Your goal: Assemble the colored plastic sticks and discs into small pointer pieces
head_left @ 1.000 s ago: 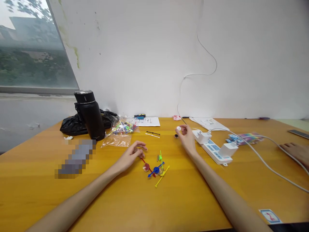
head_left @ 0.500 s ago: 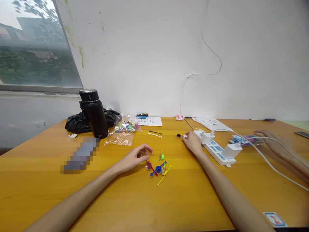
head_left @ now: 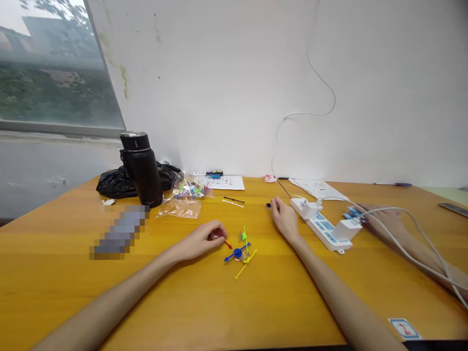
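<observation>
Red spinner (head_left: 229,246) held in the left hand (head_left: 204,240), just above or on the surface (head_left: 183,302); contact below cannot be told. Left fingers closed on its round disc, thumb below and index curled over; red arrow tip left exposed, pointed toward the loose group beside it. In that group, a blue spinner (head_left: 238,253), a yellow spinner (head_left: 247,262) and a green spinner (head_left: 243,237) are clustered between the two hands, the blue one crossed close against its neighbours.

Right hand (head_left: 285,220) placed near the power strip (head_left: 323,230), a small black disc (head_left: 268,205) just beside its fingertips. Right fingers seen curled, thumb side partly hidden; whether anything is gripped cannot be told.

Farther back, a black arrow (head_left: 234,200) and a white arrow (head_left: 233,204) are laid side by side. Coloured pieces are contained in a clear bag (head_left: 190,190), near a black bottle (head_left: 142,170) stood upright before a black plastic bag (head_left: 113,183). A printed sheet (head_left: 230,183) is set near the wall. White adapters (head_left: 345,229) are plugged into the strip. At far right, a blue-and-white packet (head_left: 351,213) is touched by a co-worker's hand (head_left: 387,223), partly crossed by a white cable (head_left: 405,213).
</observation>
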Motion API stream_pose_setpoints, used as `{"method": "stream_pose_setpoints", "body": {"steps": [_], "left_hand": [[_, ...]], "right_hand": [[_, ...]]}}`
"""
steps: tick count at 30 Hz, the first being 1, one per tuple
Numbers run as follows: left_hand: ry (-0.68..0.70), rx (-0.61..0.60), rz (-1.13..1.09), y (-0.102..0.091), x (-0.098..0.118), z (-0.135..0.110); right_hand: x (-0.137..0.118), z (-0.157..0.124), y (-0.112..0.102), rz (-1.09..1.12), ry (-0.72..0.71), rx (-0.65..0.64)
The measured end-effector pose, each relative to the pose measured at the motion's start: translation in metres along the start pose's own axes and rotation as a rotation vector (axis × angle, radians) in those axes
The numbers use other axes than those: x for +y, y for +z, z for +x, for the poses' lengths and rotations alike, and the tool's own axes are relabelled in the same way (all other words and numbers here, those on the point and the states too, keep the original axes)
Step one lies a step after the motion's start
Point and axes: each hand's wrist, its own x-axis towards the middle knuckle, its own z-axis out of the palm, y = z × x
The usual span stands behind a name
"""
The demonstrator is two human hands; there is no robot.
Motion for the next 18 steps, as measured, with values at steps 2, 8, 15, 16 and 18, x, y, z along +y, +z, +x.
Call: {"method": "stream_pose_setpoints", "body": {"steps": [2, 8, 15, 16, 18], "left_hand": [[-0.019, 0.057, -0.064, 0.001, -0.003, 0.002], [-0.026, 0.300, -0.383, -0.002, -0.008, 0.012], [-0.239, 0.526, -1.040, -0.003, -0.004, 0.015], [-0.239, 0.509, -1.073, -0.001, -0.003, 0.015], [-0.220, 0.447, -1.082, 0.002, -0.001, 0.013]], "right_hand": [[-0.007, -0.007, -0.001, -0.066, -0.114, -0.025], [-0.010, -0.009, -0.007, 0.151, -0.199, -0.065], [-0.037, -0.019, -0.028, 0.471, -0.297, 0.037], [-0.047, -0.024, -0.031, 0.495, -0.359, 0.008], [-0.068, -0.037, -0.036, 0.527, -0.488, -0.078]]}}
